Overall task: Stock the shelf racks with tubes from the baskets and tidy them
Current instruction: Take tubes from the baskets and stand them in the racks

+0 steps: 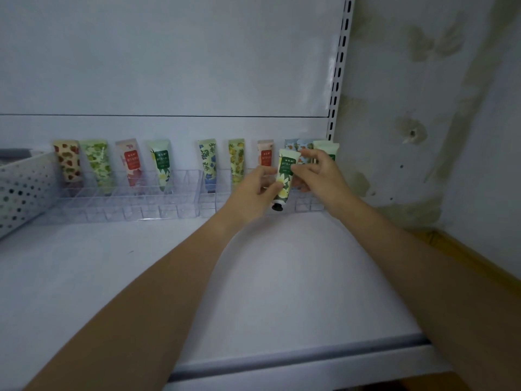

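Left grip [260, 184] and right grip [318, 172] both pinch the green-and-white flower-printed tube [285, 176], black cap down, over the clear plastic rack [307, 204] at the white shelf's [282, 277] back right corner.

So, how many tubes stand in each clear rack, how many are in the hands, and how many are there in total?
Left rack: 4 tubes
Right rack: 6 tubes, though the hands partly hide the last ones
Held tube, pinched by the left hand and the right hand: 1
Total: 11 tubes
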